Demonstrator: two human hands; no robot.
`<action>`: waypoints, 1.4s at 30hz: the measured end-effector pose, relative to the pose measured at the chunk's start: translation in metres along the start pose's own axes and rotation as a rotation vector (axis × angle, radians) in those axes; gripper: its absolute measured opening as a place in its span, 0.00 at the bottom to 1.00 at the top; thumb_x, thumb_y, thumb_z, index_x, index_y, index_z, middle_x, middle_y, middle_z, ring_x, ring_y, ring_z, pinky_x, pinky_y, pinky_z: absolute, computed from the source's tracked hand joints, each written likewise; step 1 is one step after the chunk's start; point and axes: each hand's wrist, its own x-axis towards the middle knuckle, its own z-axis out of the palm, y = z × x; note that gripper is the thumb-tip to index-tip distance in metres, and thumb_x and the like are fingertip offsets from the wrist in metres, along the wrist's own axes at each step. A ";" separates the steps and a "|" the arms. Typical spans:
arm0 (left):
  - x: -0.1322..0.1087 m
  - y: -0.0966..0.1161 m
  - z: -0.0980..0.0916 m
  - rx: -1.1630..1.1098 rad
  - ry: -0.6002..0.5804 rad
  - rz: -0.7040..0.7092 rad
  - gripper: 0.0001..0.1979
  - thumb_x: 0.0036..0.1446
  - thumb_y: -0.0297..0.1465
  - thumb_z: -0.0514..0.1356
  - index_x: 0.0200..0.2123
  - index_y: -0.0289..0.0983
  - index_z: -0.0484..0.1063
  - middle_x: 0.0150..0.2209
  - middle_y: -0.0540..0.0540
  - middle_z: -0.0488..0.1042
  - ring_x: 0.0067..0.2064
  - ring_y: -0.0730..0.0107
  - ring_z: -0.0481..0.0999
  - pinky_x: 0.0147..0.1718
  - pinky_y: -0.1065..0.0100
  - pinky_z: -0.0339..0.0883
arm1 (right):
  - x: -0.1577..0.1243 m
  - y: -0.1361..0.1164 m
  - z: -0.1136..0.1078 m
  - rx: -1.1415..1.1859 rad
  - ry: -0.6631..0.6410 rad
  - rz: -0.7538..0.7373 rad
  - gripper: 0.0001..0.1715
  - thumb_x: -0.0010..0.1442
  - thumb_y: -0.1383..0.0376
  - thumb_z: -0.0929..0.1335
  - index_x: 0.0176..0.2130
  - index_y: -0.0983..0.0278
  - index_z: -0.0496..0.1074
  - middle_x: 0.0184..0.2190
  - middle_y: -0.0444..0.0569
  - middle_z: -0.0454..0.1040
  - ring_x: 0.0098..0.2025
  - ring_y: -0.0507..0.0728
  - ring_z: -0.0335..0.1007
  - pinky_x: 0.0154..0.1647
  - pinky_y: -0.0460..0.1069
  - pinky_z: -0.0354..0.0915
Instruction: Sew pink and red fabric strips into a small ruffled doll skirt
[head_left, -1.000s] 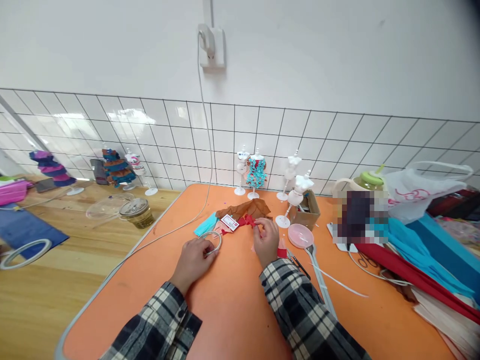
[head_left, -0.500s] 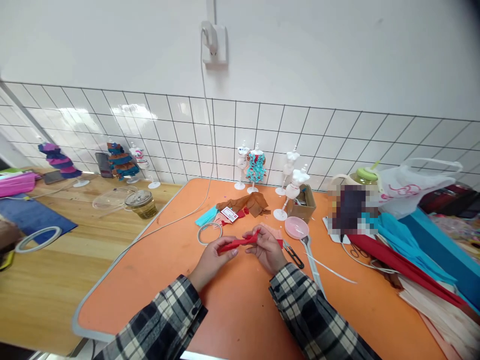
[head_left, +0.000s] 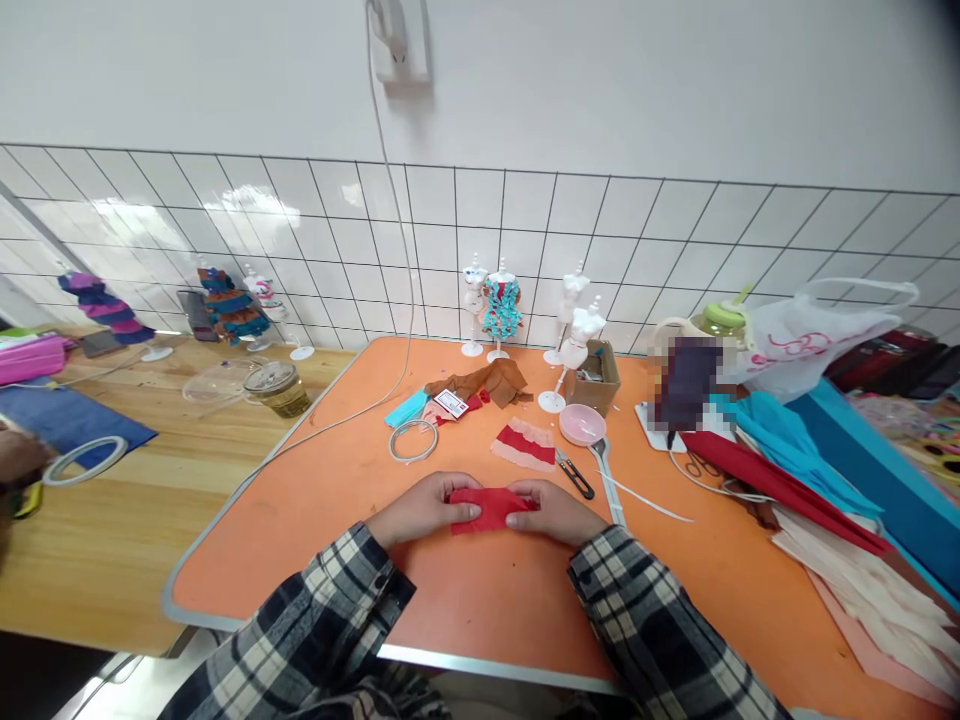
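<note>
Between my two hands a strip of red crepe paper (head_left: 491, 508) is spread fairly flat, low over the orange table (head_left: 300, 540). My left hand (head_left: 429, 508) pinches its left end, thumb on top. At the right end my right hand (head_left: 556, 510) grips it with the thumb in front and fingers behind. Just beyond lies a pink and red layered piece (head_left: 525, 443), with black-handled thread snips (head_left: 576, 474) to its right. A roll of tape (head_left: 413, 440) rests ahead of my left hand.
Small white mannequins (head_left: 583, 335) stand near the wall, one in a turquoise outfit (head_left: 502, 305). A pink dish (head_left: 583, 425) and a cardboard box (head_left: 596, 378) sit right of centre. Coloured paper (head_left: 795, 470) fills the right side. Another person's hand (head_left: 22, 455) shows at far left.
The red strip has gone from a narrow folded band to a wider, flatter sheet. My hands have come lower and nearer to me, uncovering the pink and red piece. The view has shifted.
</note>
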 end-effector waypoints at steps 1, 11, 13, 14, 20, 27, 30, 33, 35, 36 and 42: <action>-0.001 0.000 -0.001 0.018 -0.003 -0.006 0.22 0.49 0.46 0.72 0.39 0.36 0.77 0.31 0.50 0.75 0.32 0.69 0.70 0.33 0.68 0.64 | -0.001 0.000 -0.002 -0.032 0.045 -0.013 0.30 0.42 0.51 0.81 0.40 0.64 0.77 0.31 0.44 0.77 0.32 0.54 0.72 0.33 0.48 0.68; -0.008 -0.009 0.006 0.211 0.134 -0.040 0.25 0.54 0.44 0.67 0.52 0.37 0.74 0.28 0.52 0.73 0.30 0.66 0.71 0.31 0.66 0.65 | -0.025 0.006 -0.010 -0.232 0.369 0.059 0.16 0.55 0.60 0.70 0.43 0.59 0.67 0.23 0.38 0.71 0.17 0.51 0.59 0.18 0.46 0.57; 0.000 -0.010 0.004 0.251 0.191 -0.036 0.23 0.55 0.42 0.67 0.51 0.37 0.75 0.29 0.51 0.74 0.31 0.65 0.72 0.32 0.65 0.65 | -0.028 0.007 -0.010 -0.316 0.432 0.023 0.15 0.57 0.61 0.68 0.45 0.60 0.69 0.25 0.41 0.75 0.18 0.52 0.63 0.21 0.47 0.57; 0.007 -0.011 0.002 0.267 0.213 -0.036 0.20 0.55 0.41 0.67 0.48 0.37 0.77 0.30 0.51 0.75 0.32 0.64 0.73 0.33 0.65 0.66 | -0.028 0.007 -0.010 -0.347 0.481 0.004 0.17 0.57 0.61 0.67 0.47 0.61 0.70 0.25 0.41 0.76 0.19 0.53 0.65 0.22 0.48 0.59; 0.071 -0.002 -0.020 0.342 0.342 -0.054 0.15 0.68 0.38 0.60 0.47 0.32 0.77 0.43 0.43 0.79 0.45 0.58 0.79 0.46 0.58 0.74 | -0.009 -0.001 -0.026 -0.457 0.682 -0.002 0.14 0.60 0.59 0.64 0.42 0.63 0.73 0.26 0.44 0.76 0.25 0.55 0.71 0.26 0.48 0.63; 0.112 -0.001 -0.024 0.522 0.380 -0.083 0.20 0.67 0.38 0.63 0.58 0.36 0.72 0.57 0.39 0.74 0.53 0.53 0.78 0.50 0.49 0.76 | -0.006 -0.008 -0.038 -0.770 0.784 0.087 0.15 0.63 0.60 0.65 0.26 0.62 0.72 0.23 0.45 0.73 0.29 0.56 0.68 0.29 0.48 0.54; 0.116 -0.006 -0.017 0.631 0.429 -0.044 0.20 0.68 0.37 0.63 0.59 0.36 0.72 0.58 0.39 0.74 0.53 0.54 0.78 0.50 0.50 0.76 | -0.008 -0.008 -0.032 -0.896 0.790 0.151 0.20 0.66 0.61 0.64 0.25 0.62 0.74 0.25 0.49 0.76 0.30 0.56 0.69 0.29 0.49 0.51; 0.116 -0.011 -0.012 0.730 0.482 -0.009 0.20 0.68 0.37 0.63 0.60 0.37 0.71 0.58 0.38 0.74 0.53 0.55 0.78 0.50 0.50 0.77 | -0.008 -0.008 -0.028 -1.008 0.777 0.219 0.22 0.68 0.62 0.62 0.27 0.63 0.77 0.30 0.54 0.80 0.32 0.58 0.73 0.29 0.50 0.50; 0.115 -0.014 -0.011 0.776 0.511 0.013 0.19 0.67 0.37 0.63 0.57 0.36 0.73 0.57 0.38 0.75 0.53 0.55 0.78 0.50 0.49 0.76 | -0.007 -0.008 -0.028 -1.068 0.767 0.259 0.20 0.68 0.63 0.63 0.29 0.64 0.79 0.33 0.56 0.82 0.34 0.59 0.75 0.30 0.50 0.51; 0.115 -0.016 -0.011 0.790 0.524 0.026 0.16 0.66 0.37 0.64 0.54 0.36 0.75 0.54 0.38 0.76 0.53 0.54 0.77 0.51 0.49 0.74 | -0.007 -0.008 -0.028 -1.092 0.762 0.276 0.20 0.68 0.64 0.63 0.31 0.64 0.80 0.34 0.56 0.82 0.35 0.59 0.76 0.30 0.50 0.51; 0.114 -0.014 -0.008 0.780 0.604 0.116 0.09 0.61 0.36 0.65 0.33 0.37 0.76 0.42 0.39 0.77 0.49 0.51 0.74 0.52 0.52 0.66 | -0.005 -0.011 -0.028 -1.186 0.732 0.297 0.19 0.69 0.62 0.63 0.35 0.64 0.81 0.37 0.57 0.83 0.37 0.59 0.78 0.31 0.50 0.52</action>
